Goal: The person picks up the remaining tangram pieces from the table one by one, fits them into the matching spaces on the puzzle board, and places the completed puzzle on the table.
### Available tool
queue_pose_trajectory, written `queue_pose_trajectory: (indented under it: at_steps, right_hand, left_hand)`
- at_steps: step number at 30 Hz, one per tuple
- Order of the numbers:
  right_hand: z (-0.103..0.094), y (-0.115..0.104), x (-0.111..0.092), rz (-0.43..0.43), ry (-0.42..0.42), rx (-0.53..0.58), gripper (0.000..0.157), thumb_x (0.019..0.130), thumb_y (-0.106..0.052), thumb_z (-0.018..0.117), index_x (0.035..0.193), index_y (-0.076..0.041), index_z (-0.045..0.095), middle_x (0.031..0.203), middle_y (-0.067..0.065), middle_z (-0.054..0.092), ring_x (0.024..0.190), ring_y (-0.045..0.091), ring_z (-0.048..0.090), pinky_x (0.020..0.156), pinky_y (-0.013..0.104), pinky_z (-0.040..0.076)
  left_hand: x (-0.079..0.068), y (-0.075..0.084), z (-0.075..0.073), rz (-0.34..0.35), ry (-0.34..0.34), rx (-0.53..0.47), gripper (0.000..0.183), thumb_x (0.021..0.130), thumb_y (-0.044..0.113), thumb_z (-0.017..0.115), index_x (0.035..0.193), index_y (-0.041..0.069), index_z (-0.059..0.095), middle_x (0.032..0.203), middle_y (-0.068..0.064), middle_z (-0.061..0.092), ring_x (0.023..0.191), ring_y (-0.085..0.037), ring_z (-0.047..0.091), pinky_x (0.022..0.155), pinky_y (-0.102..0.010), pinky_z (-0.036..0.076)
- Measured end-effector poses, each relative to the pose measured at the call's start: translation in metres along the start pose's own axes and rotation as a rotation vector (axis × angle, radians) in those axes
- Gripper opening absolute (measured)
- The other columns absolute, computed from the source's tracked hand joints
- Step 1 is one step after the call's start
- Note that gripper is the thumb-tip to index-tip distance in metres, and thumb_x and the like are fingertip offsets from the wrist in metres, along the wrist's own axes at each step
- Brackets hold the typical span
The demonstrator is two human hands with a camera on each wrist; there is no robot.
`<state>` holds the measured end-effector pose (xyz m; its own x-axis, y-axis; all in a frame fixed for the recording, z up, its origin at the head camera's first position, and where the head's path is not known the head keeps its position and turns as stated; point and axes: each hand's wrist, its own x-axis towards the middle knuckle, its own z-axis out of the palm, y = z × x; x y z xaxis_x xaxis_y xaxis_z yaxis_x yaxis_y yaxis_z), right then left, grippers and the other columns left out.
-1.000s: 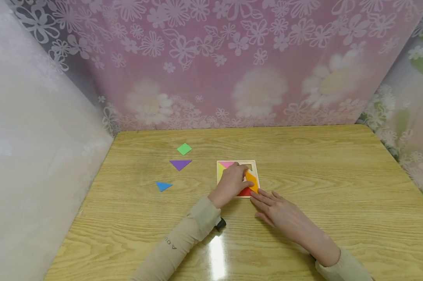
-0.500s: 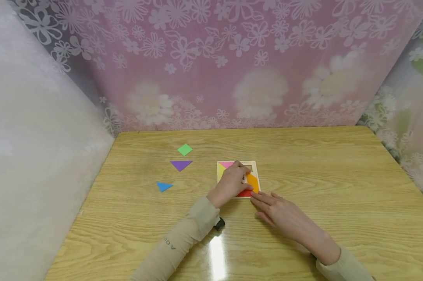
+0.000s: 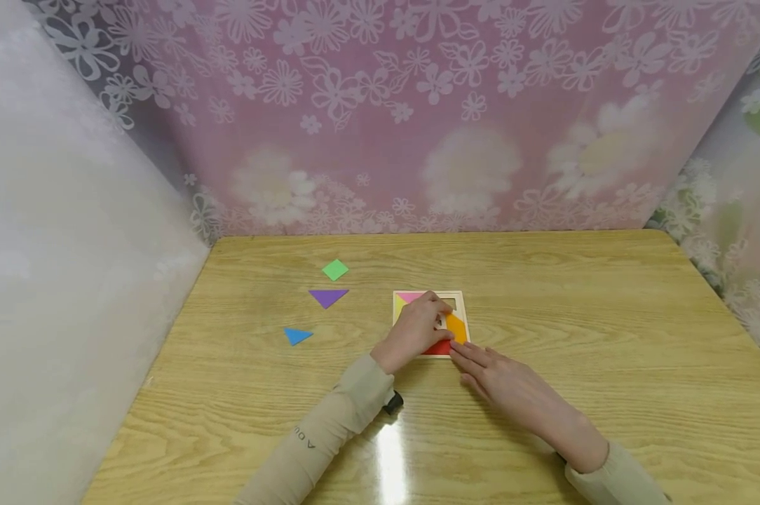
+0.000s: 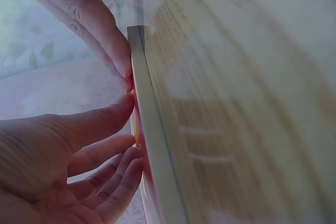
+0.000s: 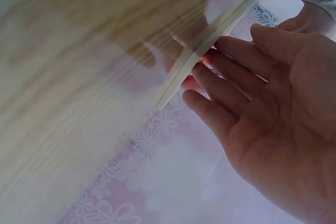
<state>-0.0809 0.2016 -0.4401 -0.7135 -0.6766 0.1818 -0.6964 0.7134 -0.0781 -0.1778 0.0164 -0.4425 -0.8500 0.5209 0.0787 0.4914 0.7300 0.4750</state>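
Note:
A square wooden tangram board (image 3: 460, 300) lies on the table, with pink (image 3: 409, 297), yellow (image 3: 397, 306) and red (image 3: 438, 348) pieces in it. At its right side is an orange parallelogram piece (image 3: 458, 327). My left hand (image 3: 413, 328) reaches over the board and pinches the orange piece between thumb and fingers. Seen from the left wrist, that hand (image 4: 47, 145) has its fingertips down at the board's face. My right hand (image 3: 509, 387) lies at the near right corner, fingers extended, fingertips touching the orange piece and the board's edge.
Left of the board lie a green diamond-like piece (image 3: 335, 270), a purple triangle (image 3: 328, 298) and a blue triangle (image 3: 297, 336). The wooden table (image 3: 607, 315) meets a pink flowered curtain (image 3: 380, 168) at the back. A black device (image 3: 394, 403) sits under my left wrist.
The orange piece has shifted slightly right and settled flatter against the board's right side under my left fingers. My right hand has barely moved.

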Motion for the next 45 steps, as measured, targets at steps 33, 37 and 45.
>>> queue_pose_trajectory:
  at_steps: [33,37,45]
  right_hand:
    - [-0.002,-0.005,0.000,0.054,-0.001,0.080,0.050,0.098,-0.023,0.068,0.141,0.000,0.058,0.144,0.018,0.057,0.123,0.039,0.062,0.098,0.053,0.052]
    - [-0.002,-0.004,0.000,0.050,-0.006,0.075,0.051,0.098,-0.023,0.068,0.142,0.000,0.057,0.144,0.018,0.057,0.125,0.037,0.061,0.100,0.053,0.051]
    - [0.003,-0.001,0.000,0.020,0.019,0.056,0.051,0.097,-0.024,0.069,0.140,0.001,0.058,0.142,0.018,0.058,0.126,0.033,0.060,0.103,0.053,0.048]
  left_hand:
    - [-0.020,-0.117,-0.099,-0.291,0.274,-0.107,0.023,0.102,0.014,0.063,0.118,-0.001,0.070,0.113,-0.016,0.072,0.097,-0.028,0.070,0.077,-0.036,0.059]
    - [-0.013,-0.134,-0.105,-0.352,0.221,-0.066,0.026,0.101,0.012,0.062,0.122,-0.003,0.068,0.118,-0.020,0.070,0.104,-0.032,0.069,0.085,-0.040,0.058]
    - [-0.003,-0.155,-0.106,-0.436,0.085,0.114,0.043,0.097,0.017,0.069,0.130,-0.008,0.061,0.124,-0.025,0.065,0.114,-0.038,0.060,0.097,-0.048,0.050]
